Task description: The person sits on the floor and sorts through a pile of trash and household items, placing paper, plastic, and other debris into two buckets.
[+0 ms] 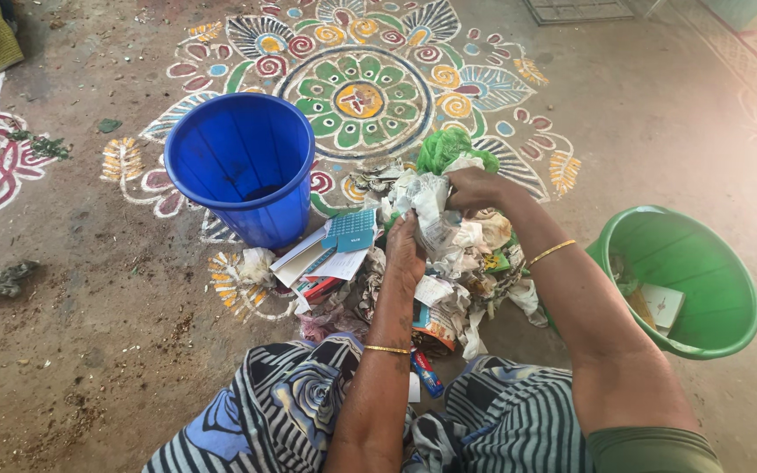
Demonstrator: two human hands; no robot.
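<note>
Crumpled white paper and thin plastic wrapper [427, 200] sits pinched between both hands, lifted just above the heap of mixed waste [431, 280] on the bare earthen floor [89, 333]. Right hand [477, 189]: fingers together, clamped on the top of the crumpled wad, likely to pull it free of the rest. Left hand [405, 250]: fingers closed on the wad's lower part from beneath, steadying it; the fingertips are hidden behind the paper. Thin gold bangle on each wrist.

Heap lies directly in front of the person's knees, within easy reach of both arms. Round blue plastic bucket [243, 166] stands upright to the heap's left, mouth open, touching or just beside the flat paper and small blue card box [350, 229] at the heap's edge. Green plastic tub [685, 280] rests tilted at the right, mouth turned toward the person, a few scraps and a white card inside. Green plastic bag [449, 147] at the heap's far edge. Painted floral floor pattern [361, 96] beyond.
</note>
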